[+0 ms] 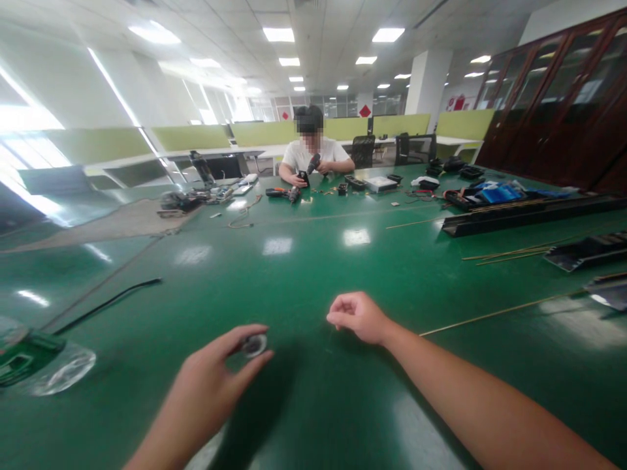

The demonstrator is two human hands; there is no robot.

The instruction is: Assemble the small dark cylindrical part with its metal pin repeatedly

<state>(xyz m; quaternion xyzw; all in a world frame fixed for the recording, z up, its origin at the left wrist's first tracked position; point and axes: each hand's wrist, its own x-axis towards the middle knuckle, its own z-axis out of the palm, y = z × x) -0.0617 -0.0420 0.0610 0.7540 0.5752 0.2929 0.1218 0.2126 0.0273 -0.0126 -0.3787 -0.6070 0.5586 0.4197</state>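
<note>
Between the thumb and fingers of my left hand [208,378] is a small, round, grey ring-like piece [255,345] with a darker middle; its exact kind is too blurred to tell. My left hand is closed on it, above the glossy green table [304,281]. To the right and slightly farther forward, my right hand [357,318] has its thumb and fingertips pressed together in a pinch. Anything inside that pinch is hidden or too small to make out. The two hands are apart.
A clear plastic bottle [44,359] lies at left, beside a black cable [110,303]. Dark metal channels [529,212] and thin rods [504,312] lie at right. Across the table, a person [316,153] holds a power drill [313,163] among scattered tools and parts.
</note>
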